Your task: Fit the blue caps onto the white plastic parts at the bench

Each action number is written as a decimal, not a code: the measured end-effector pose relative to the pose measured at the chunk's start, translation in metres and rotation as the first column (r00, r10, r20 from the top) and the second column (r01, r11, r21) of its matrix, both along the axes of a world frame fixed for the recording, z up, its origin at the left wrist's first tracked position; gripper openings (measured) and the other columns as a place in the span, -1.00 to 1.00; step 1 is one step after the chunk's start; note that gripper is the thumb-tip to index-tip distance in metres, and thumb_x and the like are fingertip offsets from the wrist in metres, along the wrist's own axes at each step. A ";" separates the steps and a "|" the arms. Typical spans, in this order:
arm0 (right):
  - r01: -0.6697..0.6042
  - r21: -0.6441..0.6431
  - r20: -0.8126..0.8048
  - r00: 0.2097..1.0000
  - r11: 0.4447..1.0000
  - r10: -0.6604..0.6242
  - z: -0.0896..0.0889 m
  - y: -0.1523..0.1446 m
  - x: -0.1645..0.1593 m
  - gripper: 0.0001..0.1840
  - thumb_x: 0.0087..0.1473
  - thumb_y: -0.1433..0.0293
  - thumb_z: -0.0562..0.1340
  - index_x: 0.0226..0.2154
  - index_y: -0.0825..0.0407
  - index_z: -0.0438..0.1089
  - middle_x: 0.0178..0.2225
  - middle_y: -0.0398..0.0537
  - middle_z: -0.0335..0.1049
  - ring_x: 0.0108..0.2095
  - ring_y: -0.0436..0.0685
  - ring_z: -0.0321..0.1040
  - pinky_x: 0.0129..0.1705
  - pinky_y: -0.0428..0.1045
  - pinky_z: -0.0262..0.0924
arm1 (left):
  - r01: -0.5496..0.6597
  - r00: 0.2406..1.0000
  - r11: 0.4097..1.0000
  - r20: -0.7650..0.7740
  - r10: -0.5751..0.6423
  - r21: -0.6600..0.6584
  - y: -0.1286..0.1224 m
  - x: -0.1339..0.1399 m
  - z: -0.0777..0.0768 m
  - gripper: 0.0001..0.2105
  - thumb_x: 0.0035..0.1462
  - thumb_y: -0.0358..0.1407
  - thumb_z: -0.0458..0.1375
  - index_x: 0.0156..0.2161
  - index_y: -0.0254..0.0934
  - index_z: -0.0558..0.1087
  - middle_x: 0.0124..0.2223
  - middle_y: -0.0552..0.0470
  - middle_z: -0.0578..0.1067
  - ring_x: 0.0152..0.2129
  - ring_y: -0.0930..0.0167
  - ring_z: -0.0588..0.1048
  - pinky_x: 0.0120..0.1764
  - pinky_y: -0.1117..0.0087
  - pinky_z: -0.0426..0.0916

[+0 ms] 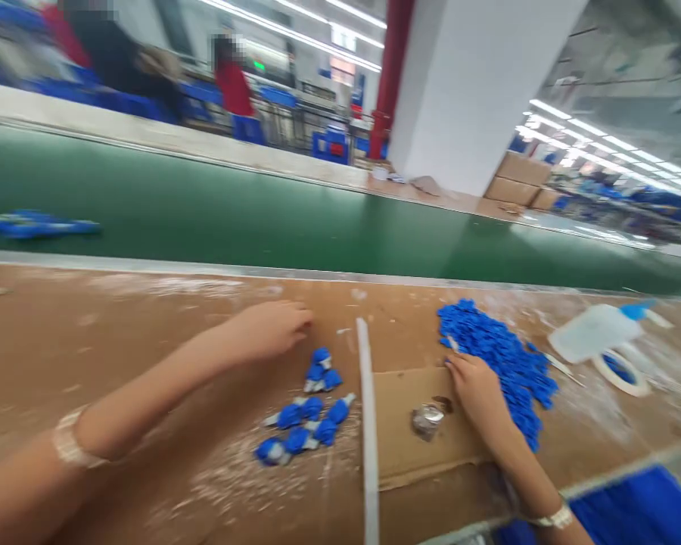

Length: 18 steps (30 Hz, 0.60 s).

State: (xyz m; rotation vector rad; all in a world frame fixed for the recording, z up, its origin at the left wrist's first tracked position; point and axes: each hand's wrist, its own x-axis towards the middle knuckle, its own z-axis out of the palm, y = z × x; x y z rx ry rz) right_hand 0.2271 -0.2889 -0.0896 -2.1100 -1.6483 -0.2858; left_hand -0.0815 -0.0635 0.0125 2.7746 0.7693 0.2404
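My left hand (278, 327) is over the brown table, fingers curled together; whatever they may hold is hidden. Just beside and below it lie several small blue pieces with whitish ends (321, 367), and a larger loose group of the same pieces (303, 428) sits nearer to me. My right hand (480, 390) reaches to the left edge of a heap of flat blue pieces (491, 344), thumb and fingers pinched at a small blue piece (447, 362). Left of that wrist, a shiny metallic lump (427, 420) rests on a cardboard sheet (400, 446).
A white strip (368, 431) runs along the cardboard's left side. At right are a white bottle with a blue top (595, 333) and a tape roll (621, 375). Beyond the table runs a green conveyor belt (261, 219), carrying blue pieces (34, 225). People are across it.
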 end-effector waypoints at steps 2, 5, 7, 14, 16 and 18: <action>-0.034 0.051 -0.043 0.998 0.998 0.037 -0.006 0.000 0.006 -0.53 0.33 0.16 -0.06 -0.39 -0.09 0.47 -0.27 0.09 0.49 -0.24 0.26 0.43 -0.16 0.18 0.35 | -0.023 0.987 0.999 -0.158 0.015 -0.045 -0.004 0.000 -0.001 -0.83 0.18 -0.47 0.07 -0.32 -0.34 0.52 -0.27 0.00 0.55 -0.29 0.32 0.51 -0.22 0.42 0.34; -0.006 0.043 -0.088 0.996 0.999 0.010 -0.007 -0.001 0.011 -0.55 0.16 0.14 -0.02 -0.43 -0.05 0.49 -0.28 0.16 0.50 -0.25 0.36 0.43 -0.15 0.27 0.33 | -0.059 0.957 0.988 -0.290 0.016 -0.140 -0.008 0.009 -0.003 -0.84 0.20 -0.38 0.10 -0.24 -0.34 0.54 -0.19 -0.09 0.57 -0.27 0.27 0.52 -0.29 0.39 0.32; 0.041 -0.002 -0.109 0.993 0.999 -0.041 -0.004 -0.002 0.011 -0.56 0.09 0.12 -0.01 -0.44 -0.03 0.49 -0.27 0.15 0.50 -0.27 0.36 0.44 -0.19 0.26 0.33 | -0.063 0.955 0.984 -0.295 0.011 -0.166 -0.012 0.012 -0.003 -0.83 0.22 -0.36 0.09 -0.20 -0.32 0.53 -0.16 -0.08 0.57 -0.26 0.27 0.52 -0.30 0.39 0.32; 0.169 -0.225 -0.142 0.969 0.959 -0.204 0.012 0.004 0.010 -0.61 -0.03 0.17 -0.02 -0.44 -0.02 0.45 -0.31 0.06 0.49 -0.32 0.29 0.44 -0.31 0.13 0.27 | -0.167 0.947 0.973 -0.300 0.112 -0.161 -0.030 0.023 -0.017 -0.70 0.23 -0.08 0.17 -0.18 -0.32 0.49 -0.20 -0.16 0.57 -0.25 0.14 0.54 -0.28 0.30 0.37; 0.174 -0.292 -0.145 0.964 0.941 -0.224 0.018 0.008 0.011 -0.68 -0.07 0.24 0.01 -0.47 -0.02 0.43 -0.32 0.05 0.49 -0.31 0.29 0.44 -0.32 0.10 0.24 | -0.220 0.939 0.966 -0.297 0.172 -0.135 -0.034 0.028 -0.026 -0.69 0.21 -0.11 0.19 -0.15 -0.37 0.47 -0.21 -0.24 0.55 -0.23 0.07 0.53 -0.25 0.23 0.38; 0.162 -0.348 -0.153 0.962 0.923 -0.227 0.024 0.014 0.014 -0.76 -0.10 0.31 0.06 -0.49 -0.01 0.42 -0.32 0.04 0.49 -0.30 0.28 0.44 -0.32 0.07 0.21 | -0.230 0.943 0.964 -0.273 0.188 -0.132 -0.036 0.031 -0.032 -0.76 0.20 -0.21 0.20 -0.14 -0.37 0.46 -0.21 -0.23 0.55 -0.22 0.07 0.53 -0.22 0.21 0.39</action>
